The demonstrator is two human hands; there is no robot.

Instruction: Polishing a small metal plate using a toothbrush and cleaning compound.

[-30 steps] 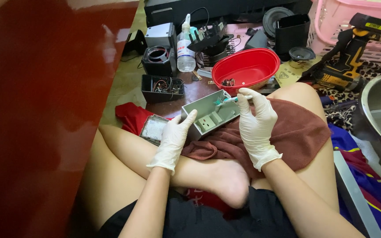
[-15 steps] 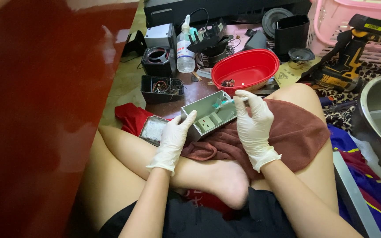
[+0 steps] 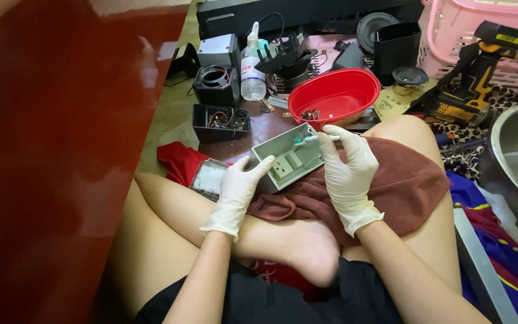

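Observation:
I sit cross-legged on the floor with a brown towel (image 3: 403, 180) over my lap. My left hand (image 3: 238, 192), in a white glove, grips the near edge of an open grey-green plastic housing (image 3: 289, 157) and tilts it up. My right hand (image 3: 346, 174), also gloved, pinches a thin white tool with a teal tip (image 3: 313, 139) that reaches into the housing's upper right corner. A white socket piece sits inside the housing.
A red bowl (image 3: 334, 96) with small parts lies just beyond the housing. Around it are a black parts tray (image 3: 220, 120), a clear bottle (image 3: 252, 72), black speaker parts, a yellow-black drill (image 3: 475, 90), a pink basket (image 3: 481, 30) and a steel basin (image 3: 517, 162). A red glossy panel (image 3: 49, 150) fills the left.
My right hand has shifted slightly, moving the tool's tip within the housing's upper right corner. My left hand keeps its hold on the housing.

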